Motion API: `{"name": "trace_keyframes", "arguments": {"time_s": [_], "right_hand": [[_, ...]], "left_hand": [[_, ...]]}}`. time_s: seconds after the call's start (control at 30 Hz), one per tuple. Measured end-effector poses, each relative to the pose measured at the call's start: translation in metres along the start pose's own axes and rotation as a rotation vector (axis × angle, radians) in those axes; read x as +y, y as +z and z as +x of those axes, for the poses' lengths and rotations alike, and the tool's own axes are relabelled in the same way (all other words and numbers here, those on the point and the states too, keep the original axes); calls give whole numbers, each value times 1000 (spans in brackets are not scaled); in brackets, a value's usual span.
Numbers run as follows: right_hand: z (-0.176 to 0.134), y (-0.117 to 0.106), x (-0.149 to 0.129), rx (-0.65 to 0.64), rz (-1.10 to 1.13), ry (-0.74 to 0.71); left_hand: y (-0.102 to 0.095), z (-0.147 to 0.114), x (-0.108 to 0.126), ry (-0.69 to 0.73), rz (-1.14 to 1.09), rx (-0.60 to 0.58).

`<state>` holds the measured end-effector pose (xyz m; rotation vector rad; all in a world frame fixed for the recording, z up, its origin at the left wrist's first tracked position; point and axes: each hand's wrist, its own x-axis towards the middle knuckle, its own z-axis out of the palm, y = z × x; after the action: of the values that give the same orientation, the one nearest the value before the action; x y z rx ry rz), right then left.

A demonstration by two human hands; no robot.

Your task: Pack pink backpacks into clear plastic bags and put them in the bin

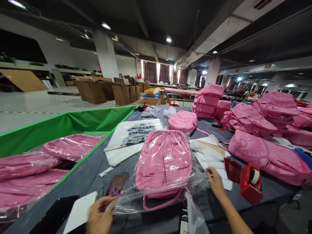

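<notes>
A pink backpack (pixel 165 162) lies on the dark cloth of the table, mostly inside a clear plastic bag (pixel 131 198). Its top handle loop sticks out at the near side, where a black and white hang tag (pixel 184 217) dangles by some loose clear plastic. At the bag's left edge my left hand (pixel 101 213) pinches the film. On the opposite side my right hand (pixel 215 182) has its fingers closed on the right edge of the same bag. The bag's mouth is stretched between both hands, facing me.
A green-lined bin (pixel 70 120) with bagged pink backpacks stands left. Printed white bags (pixel 136 133) lie beyond my left hand. A red tape dispenser (pixel 252 182) sits right, below more pink backpacks (pixel 265 152). A white box (pixel 81 211) and black object (pixel 56 211) lie near left.
</notes>
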<state>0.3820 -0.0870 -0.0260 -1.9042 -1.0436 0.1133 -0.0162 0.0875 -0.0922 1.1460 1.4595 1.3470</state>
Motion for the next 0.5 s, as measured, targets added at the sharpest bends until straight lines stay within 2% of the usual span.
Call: {"name": "trace_keyframes", "arguments": {"time_s": [0.03,0.1,0.2,0.3,0.37,0.4,0.43,0.5], "right_hand": [[-7,-12,9,52,-36,57],[-38,-32,26,6,-67,248],[-106,-44,30,-270,130,590],[-155,-37,10,-525,494,784],[-163,-23,-3,-632,625,801],[-161,-15,-7,-627,626,762],[-155,-7,-10,-568,584,689],[-139,8,-17,-343,407,459]], "left_hand": [[-10,-2,-4,-69,3,53],[-27,-25,-17,-193,-42,74],[-45,-87,-30,-341,-238,64],[-55,-136,-28,-468,-244,-20],[-55,-152,-23,-592,-136,-117],[-52,-156,-21,-611,-69,-201],[-45,-157,-19,-579,3,-319],[-24,-155,-19,-353,125,-612]]}}
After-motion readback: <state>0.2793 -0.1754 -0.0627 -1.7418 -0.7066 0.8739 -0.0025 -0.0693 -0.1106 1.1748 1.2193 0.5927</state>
